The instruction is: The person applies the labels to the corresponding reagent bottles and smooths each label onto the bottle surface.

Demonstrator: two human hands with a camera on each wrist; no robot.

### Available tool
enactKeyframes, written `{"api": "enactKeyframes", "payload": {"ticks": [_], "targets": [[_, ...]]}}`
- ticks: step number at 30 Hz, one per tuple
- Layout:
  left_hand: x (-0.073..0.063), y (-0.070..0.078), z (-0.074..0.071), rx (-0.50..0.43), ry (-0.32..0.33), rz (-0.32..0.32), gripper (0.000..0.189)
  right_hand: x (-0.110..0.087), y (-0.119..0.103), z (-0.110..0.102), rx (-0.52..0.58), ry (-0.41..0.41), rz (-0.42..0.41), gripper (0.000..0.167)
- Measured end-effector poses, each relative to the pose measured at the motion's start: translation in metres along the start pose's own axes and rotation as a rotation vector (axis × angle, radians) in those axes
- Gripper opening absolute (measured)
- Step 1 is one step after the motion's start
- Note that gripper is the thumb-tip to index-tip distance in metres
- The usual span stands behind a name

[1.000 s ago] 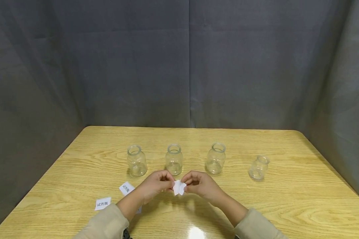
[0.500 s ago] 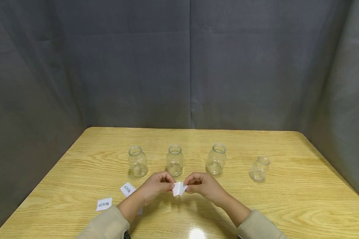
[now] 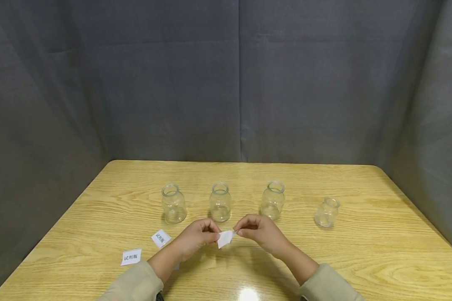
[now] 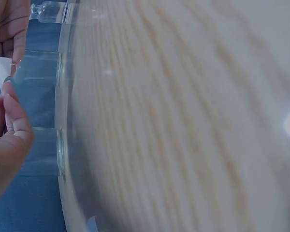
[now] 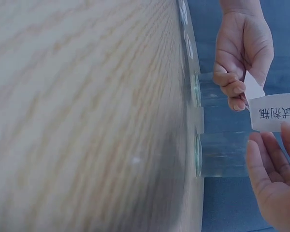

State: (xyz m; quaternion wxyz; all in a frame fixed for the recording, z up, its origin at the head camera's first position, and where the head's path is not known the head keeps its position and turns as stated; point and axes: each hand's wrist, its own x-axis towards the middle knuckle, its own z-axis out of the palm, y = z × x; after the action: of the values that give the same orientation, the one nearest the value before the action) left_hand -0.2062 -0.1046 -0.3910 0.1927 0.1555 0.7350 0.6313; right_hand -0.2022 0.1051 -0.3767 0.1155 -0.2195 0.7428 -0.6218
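Note:
Above the table, in the head view, my left hand pinches a white paper piece between thumb and fingertips. Close on its right, my right hand pinches a thin part of the same paper, seen nearly edge-on. The right wrist view shows a printed white label at the right hand's fingertips. It meets a blank, bent white flap held by the left hand. In the left wrist view the white paper spans both hands' fingertips.
Three clear glass jars stand in a row behind the hands. A smaller glass jar is at right. Printed labels lie at left, another partly hidden under the left forearm. Dark curtains surround the table.
My right hand has shifted slightly right and up, drawing its side of the paper away and turning it edge-on. The left hand stays nearly in place.

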Motion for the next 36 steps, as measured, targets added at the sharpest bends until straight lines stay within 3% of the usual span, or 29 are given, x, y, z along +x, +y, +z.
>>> {"api": "enactKeyframes", "payload": {"ticks": [17,28,36], "targets": [[0.001,-0.002,0.002,-0.006,0.004,-0.009,0.008,-0.001,0.000,-0.004,0.001,0.031,0.016,0.010],[-0.001,-0.001,0.003,0.007,-0.068,-0.077,0.011,0.002,0.004,0.000,0.019,0.029,0.019,0.016],[-0.002,-0.001,0.003,-0.019,-0.109,-0.073,0.012,0.006,0.007,0.006,0.039,0.024,0.014,0.017]]}}
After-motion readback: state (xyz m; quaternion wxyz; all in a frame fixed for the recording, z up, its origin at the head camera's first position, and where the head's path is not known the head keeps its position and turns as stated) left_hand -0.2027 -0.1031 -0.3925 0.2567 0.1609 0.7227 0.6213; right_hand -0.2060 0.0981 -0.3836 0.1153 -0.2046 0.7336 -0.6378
